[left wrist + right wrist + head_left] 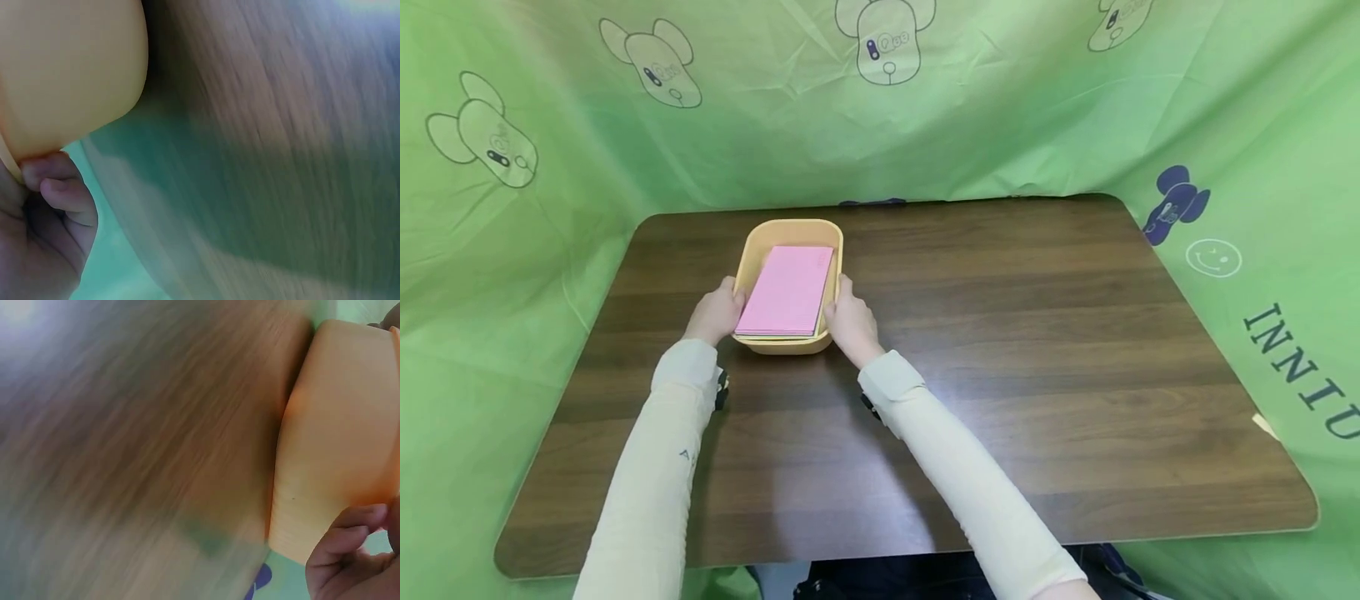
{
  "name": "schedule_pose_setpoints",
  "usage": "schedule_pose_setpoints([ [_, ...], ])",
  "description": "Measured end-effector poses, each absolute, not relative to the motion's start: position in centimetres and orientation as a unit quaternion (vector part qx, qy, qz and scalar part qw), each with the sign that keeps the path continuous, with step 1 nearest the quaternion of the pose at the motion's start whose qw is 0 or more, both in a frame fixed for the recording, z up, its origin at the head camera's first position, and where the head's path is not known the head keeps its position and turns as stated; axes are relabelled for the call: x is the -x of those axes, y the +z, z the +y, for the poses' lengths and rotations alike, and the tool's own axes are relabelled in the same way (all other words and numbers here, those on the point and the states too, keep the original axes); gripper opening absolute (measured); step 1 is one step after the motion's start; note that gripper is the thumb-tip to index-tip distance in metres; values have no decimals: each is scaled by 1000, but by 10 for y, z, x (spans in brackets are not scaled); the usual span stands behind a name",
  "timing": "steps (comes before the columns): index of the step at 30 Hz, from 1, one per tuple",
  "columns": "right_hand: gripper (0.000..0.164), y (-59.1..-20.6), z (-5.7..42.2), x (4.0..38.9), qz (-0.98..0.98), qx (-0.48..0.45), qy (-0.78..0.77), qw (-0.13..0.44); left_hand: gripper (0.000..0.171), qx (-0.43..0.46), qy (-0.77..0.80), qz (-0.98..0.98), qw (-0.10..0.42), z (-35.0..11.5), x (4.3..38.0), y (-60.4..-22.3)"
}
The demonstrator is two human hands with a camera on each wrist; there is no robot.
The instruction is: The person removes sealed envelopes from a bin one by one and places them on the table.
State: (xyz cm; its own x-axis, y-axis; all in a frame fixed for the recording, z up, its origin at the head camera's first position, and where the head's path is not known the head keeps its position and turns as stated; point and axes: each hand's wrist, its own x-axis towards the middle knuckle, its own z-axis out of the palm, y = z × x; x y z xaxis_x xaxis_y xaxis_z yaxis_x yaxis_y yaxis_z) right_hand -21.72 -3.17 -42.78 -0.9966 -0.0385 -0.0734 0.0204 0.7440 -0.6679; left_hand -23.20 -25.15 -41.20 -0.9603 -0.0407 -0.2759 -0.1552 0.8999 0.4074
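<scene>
A yellow-orange plastic basket is toward the back left of the table, and pink-covered notebooks lie stacked inside it. On its left side my left hand grips the rim, thumb toward the inside. My right hand holds the opposite rim in the same way. In the left wrist view, curled fingers press under the edge of the basket. The right wrist view has the fingers bent beneath the rim, against the outer wall of the basket.
The brown wood-grain table has rounded corners and extends far to the right of the basket. Green printed cloth hangs behind it and at both sides. A small pale piece sits at the right edge.
</scene>
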Motion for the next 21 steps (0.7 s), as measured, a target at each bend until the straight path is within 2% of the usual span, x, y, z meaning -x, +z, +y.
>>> schedule_pose_setpoints([
  [12, 46, -429, 23, 223, 934, -63, -348, 39, 42, 19, 197, 972, 127, -191, 230, -413],
  [21, 39, -426, 63, 226, 956, -58, -284, 49, 40, 19, 192, 974, 123, -145, 228, -411],
])
